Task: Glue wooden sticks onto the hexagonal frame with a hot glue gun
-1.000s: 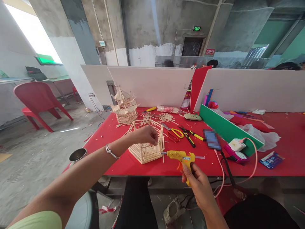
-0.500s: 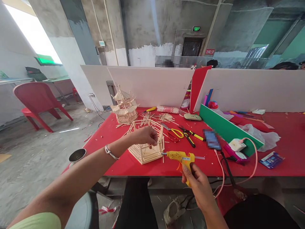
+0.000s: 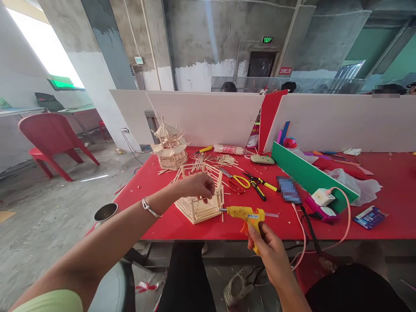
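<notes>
My right hand (image 3: 268,245) grips a yellow hot glue gun (image 3: 245,213) by its handle. The gun's nozzle points left, at the right corner of a many-sided frame of wooden sticks (image 3: 198,212). Above that frame my left hand (image 3: 201,186) is closed, fingertips down; whatever it pinches is hidden. The hand and wrist cover part of the frame's middle. Behind it on the left stands a small stick pagoda (image 3: 170,149) with tiered roofs.
Loose sticks (image 3: 227,160) lie behind the frame. Scissors (image 3: 237,180), pliers (image 3: 258,186) and a phone (image 3: 288,190) lie to its right. A power strip (image 3: 321,213) with a pink cable rests by a green board (image 3: 312,177). A metal cup (image 3: 105,212) stands at left.
</notes>
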`<action>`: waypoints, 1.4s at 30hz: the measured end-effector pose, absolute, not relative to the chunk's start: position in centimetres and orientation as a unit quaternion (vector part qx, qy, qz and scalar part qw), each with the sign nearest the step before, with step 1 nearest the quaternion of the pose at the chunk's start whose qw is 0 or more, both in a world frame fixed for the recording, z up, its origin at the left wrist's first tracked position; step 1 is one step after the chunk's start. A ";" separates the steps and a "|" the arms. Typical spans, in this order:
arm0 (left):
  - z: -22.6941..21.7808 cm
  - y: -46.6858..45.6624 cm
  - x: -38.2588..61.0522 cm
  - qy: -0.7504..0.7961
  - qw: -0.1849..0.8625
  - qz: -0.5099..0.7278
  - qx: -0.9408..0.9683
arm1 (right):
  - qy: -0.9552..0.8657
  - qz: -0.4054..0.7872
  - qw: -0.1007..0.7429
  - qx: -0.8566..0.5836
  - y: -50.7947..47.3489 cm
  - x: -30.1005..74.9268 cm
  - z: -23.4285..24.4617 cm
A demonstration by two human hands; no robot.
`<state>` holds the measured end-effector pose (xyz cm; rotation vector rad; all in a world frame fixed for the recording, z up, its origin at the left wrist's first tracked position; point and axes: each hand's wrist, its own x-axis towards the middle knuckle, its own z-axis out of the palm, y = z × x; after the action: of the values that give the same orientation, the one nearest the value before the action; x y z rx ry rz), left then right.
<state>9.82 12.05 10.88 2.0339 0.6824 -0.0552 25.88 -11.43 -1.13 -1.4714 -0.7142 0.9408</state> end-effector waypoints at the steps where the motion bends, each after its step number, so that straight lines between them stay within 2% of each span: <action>1: 10.9 12.1 9.8 0.281 0.479 -0.025 0.831 | -0.307 0.403 0.588 -0.631 -11.4 25.9 -1.1; 7: 10.8 12.1 9.8 0.261 0.469 -0.016 0.843 | -0.314 0.399 0.589 -0.628 -11.3 25.9 -1.3; 15: 11.3 11.9 9.6 0.313 0.424 -0.011 0.849 | -0.320 0.366 0.580 -0.653 -11.1 25.2 0.6; 19: 11.3 12.0 9.5 0.303 0.451 0.001 0.839 | -0.323 0.278 0.565 -0.706 -10.8 24.9 1.8; 23: 11.4 12.1 9.4 0.289 0.488 0.038 0.823 | -0.348 0.187 0.505 -0.767 -10.3 25.6 1.8; 32: 11.8 12.4 8.4 0.314 0.477 0.056 0.819 | -0.426 -0.163 0.386 -0.802 -8.1 25.3 1.4; 42: 11.3 12.6 7.8 0.341 0.489 0.100 0.796 | -0.433 -0.271 0.337 -0.791 -7.3 24.2 1.9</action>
<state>7.82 12.62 11.31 1.9349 0.8296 0.2439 24.21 -7.25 1.91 -2.0613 -1.1278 -0.7056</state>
